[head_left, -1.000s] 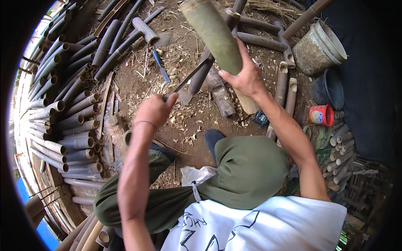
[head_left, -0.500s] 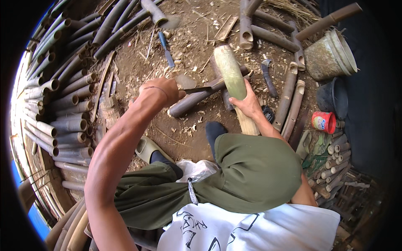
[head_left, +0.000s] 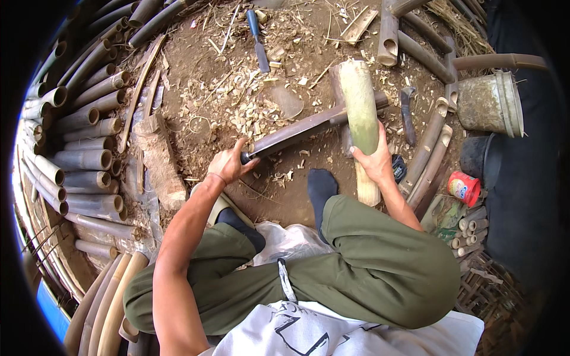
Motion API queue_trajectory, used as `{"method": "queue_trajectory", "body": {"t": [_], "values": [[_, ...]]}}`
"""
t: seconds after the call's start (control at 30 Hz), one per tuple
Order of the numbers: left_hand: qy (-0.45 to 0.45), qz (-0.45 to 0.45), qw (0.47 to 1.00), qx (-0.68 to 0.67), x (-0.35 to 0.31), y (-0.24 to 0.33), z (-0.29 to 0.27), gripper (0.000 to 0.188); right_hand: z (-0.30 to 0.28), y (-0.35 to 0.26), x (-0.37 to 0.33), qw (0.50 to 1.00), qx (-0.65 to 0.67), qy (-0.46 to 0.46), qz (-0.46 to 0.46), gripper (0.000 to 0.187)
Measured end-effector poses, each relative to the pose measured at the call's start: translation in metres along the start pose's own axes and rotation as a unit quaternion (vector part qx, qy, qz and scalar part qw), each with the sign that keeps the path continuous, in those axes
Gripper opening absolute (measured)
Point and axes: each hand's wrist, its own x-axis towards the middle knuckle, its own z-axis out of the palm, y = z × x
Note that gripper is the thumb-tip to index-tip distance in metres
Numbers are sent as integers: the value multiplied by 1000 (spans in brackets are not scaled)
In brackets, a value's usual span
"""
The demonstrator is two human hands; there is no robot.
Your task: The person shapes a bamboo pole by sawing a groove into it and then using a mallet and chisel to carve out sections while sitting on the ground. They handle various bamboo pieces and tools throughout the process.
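Note:
My left hand (head_left: 228, 165) is closed on the dark handle of a long-bladed knife (head_left: 291, 137), its index finger raised off the grip. The dark blade points right, toward a thick piece of pale green bamboo (head_left: 360, 101) with its outer skin partly scraped. My right hand (head_left: 375, 157) wraps round the lower part of that bamboo and holds it tilted up. Behind the bamboo, a dark bamboo pole (head_left: 380, 99) lies across another short piece on the ground. A pale wooden piece (head_left: 367, 187) shows below my right hand.
A blue-handled chisel (head_left: 257, 41) lies among shavings ahead. Another knife (head_left: 408, 115) rests right of the bamboo. Stacked bamboo tubes (head_left: 89, 159) line the left, beside a rough wood block (head_left: 159, 160). At right stand a dirty bucket (head_left: 484, 104), a black bucket (head_left: 475, 155) and a red tub (head_left: 463, 188).
My left hand has come lower and nearer my body, drawing the knife back to the left, and its wrist has turned. My right hand still holds the green bamboo. The whole view has shifted.

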Motion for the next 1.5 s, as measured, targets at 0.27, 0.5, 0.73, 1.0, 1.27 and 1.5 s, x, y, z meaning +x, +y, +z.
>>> {"method": "queue_trajectory", "body": {"t": [0.27, 0.5, 0.73, 1.0, 1.27, 1.5], "values": [[-13, -3, 999, 37, -22, 41, -81, 62, -7, 2, 5, 999, 39, -21, 14, 94], [141, 62, 981, -122, 55, 101, -30, 59, -47, 0, -43, 928, 361, 46, 84, 70], [96, 13, 993, -67, 75, 144, 1, 58, -116, 2, -128, 918, 362, 93, 131, 71], [134, 18, 991, -17, 54, 117, 2, 51, -117, 30, -169, 944, 265, 122, 158, 76], [-17, -37, 999, 17, 1, 157, -108, 63, -101, 33, -180, 933, 300, 83, 183, 81], [-34, -31, 998, 52, -20, 139, -106, 74, -93, 18, -165, 944, 273, 48, 181, 93]]}}
